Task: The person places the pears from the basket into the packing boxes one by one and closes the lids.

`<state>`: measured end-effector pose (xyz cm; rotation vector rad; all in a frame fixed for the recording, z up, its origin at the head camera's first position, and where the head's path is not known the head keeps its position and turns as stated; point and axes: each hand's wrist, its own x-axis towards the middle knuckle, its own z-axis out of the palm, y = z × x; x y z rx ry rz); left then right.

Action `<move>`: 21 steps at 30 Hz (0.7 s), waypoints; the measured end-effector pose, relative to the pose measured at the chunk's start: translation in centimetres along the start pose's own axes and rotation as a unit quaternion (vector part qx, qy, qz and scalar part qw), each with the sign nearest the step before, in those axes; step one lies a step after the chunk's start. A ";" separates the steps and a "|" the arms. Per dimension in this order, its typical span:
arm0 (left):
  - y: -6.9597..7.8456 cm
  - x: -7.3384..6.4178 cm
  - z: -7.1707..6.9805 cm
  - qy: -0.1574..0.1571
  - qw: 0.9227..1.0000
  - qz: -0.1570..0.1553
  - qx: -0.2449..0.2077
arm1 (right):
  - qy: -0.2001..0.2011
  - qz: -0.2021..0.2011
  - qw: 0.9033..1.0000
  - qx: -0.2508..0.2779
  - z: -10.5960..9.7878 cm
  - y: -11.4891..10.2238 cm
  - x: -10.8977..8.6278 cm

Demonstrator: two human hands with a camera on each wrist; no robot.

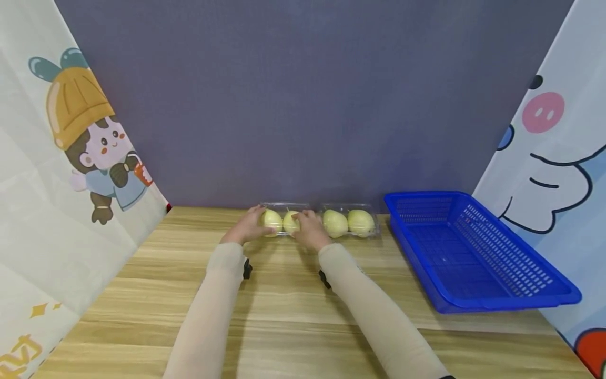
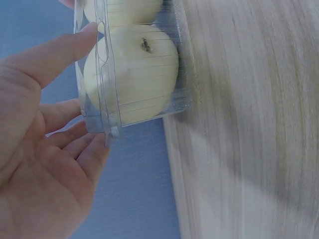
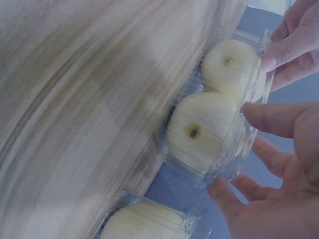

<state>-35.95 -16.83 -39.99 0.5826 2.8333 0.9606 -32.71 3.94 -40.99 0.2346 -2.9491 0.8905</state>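
At the table's back edge, a clear plastic clamshell box (image 1: 285, 204) holds two pale yellow pears (image 1: 272, 221). My left hand (image 1: 246, 226) grips its left end; in the left wrist view the thumb (image 2: 65, 52) presses the front of the rim and the other fingers wrap the end. The right end is held by my right hand (image 1: 311, 230), its thumb (image 3: 271, 118) on the rim and its fingers round the corner. Whether the box touches the table, I cannot tell. A second clear box (image 1: 375, 209) with two similar pears (image 1: 334, 223) stands just right of my right hand.
A blue plastic basket (image 1: 418, 268) with slotted sides stands on the right of the wooden table (image 1: 284, 326). Behind the table rises a dark grey panel (image 1: 303, 105). Printed cloths (image 1: 28, 221) hang at both sides.
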 end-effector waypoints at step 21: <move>1.8 -1.8 -0.1 0.030 0.994 0.006 0.107 | 0.007 -0.041 0.999 -0.001 -0.8 -0.8 -2.1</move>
